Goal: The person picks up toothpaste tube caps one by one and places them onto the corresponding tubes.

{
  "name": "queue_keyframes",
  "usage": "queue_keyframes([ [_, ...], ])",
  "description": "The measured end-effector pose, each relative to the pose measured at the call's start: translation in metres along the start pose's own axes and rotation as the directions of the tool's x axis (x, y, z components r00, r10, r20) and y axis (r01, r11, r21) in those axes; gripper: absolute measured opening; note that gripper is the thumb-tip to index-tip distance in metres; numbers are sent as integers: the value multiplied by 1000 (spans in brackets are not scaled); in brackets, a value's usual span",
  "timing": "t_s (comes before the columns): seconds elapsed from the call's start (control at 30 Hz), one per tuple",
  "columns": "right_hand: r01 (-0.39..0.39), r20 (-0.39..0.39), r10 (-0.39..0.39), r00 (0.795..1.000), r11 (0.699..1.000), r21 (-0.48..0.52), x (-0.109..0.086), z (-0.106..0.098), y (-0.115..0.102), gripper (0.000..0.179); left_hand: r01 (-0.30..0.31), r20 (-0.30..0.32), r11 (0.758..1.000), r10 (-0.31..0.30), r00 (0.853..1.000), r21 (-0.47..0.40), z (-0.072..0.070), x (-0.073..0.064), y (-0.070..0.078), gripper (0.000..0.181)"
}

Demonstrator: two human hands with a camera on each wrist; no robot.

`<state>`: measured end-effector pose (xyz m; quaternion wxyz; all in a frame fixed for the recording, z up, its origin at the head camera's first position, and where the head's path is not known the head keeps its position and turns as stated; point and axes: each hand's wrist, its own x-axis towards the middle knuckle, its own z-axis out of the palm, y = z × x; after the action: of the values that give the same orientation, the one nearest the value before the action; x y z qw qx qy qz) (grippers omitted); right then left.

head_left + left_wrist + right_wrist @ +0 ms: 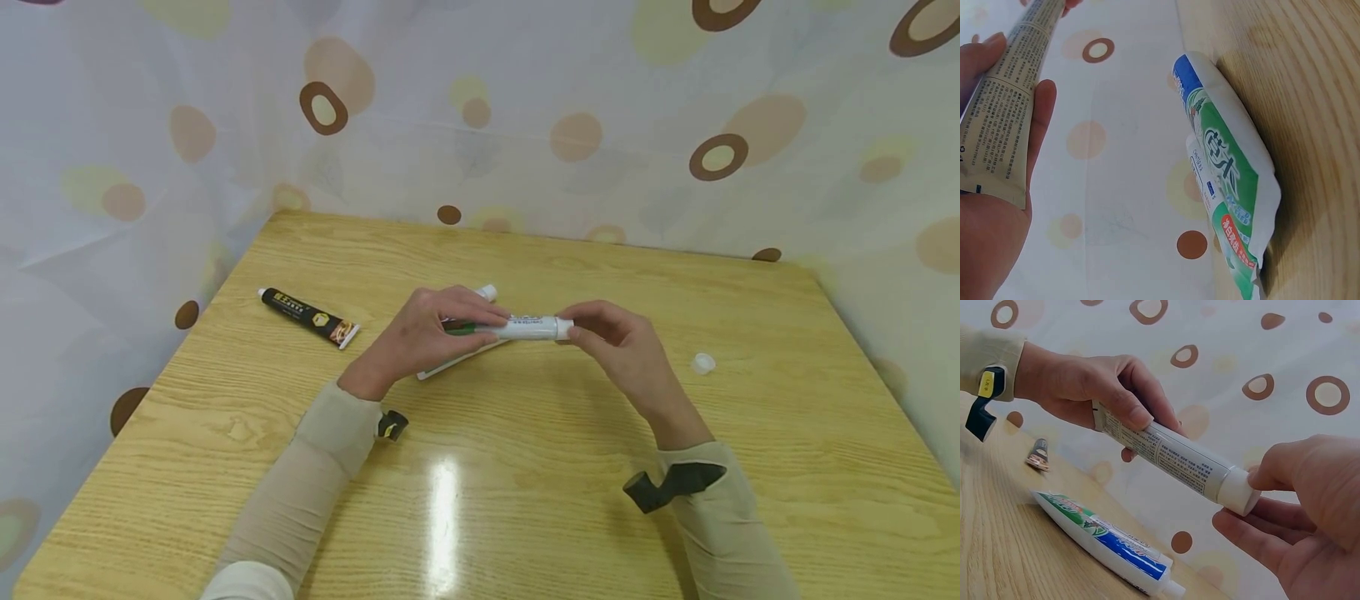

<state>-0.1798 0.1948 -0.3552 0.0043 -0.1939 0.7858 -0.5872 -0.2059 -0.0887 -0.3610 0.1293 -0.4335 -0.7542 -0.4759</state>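
A toothpaste tube [534,327] with a white body, small print and some green is held level above the table. My left hand [427,329] grips its flat end, thumb on one side and fingers on the other. At the other end my right hand [633,354] pinches the white cap [1239,490] between thumb and fingers. The cap sits against the tube's shoulder in the right wrist view. Behind and below, a green, blue and white toothpaste tube [1107,540] lies on the table. Another white and green tube [1200,175] lies against it, partly hidden.
On the wooden table [525,500], a black tube [307,317] with a white cap lies to the left. A small white round cap [703,363] lies to the right of my right hand. A spotted curtain [525,125] hangs along the back and sides.
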Motion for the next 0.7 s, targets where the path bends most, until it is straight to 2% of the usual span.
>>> queue_keyframes([
  [0.13, 10, 9, -10, 1000, 1000, 15, 1, 0, 0, 30, 0, 2, 1000, 0, 1000, -4, 0, 0, 1, 23],
  [0.27, 42, 35, -44, 998, 996, 74, 0, -1, -1, 36, 7, 10, 1000, -7, 1000, -9, -1, 1, 1, 23],
  [0.4, 70, 56, -76, 996, 991, 112, -1, -1, -1, 34, 17, 14, 1000, -16, 1000, -12, -1, 1, 1, 23],
  [0.53, 67, 51, -71, 996, 994, 81, 0, 0, 0, 29, 14, 10, 1000, -14, 1000, -13, 0, 1, 0, 23],
  [0.7, 25, 26, -25, 999, 1000, 19, 1, 0, 1, 27, 6, 9, 1000, -6, 1000, -9, 0, 1, 1, 23],
])
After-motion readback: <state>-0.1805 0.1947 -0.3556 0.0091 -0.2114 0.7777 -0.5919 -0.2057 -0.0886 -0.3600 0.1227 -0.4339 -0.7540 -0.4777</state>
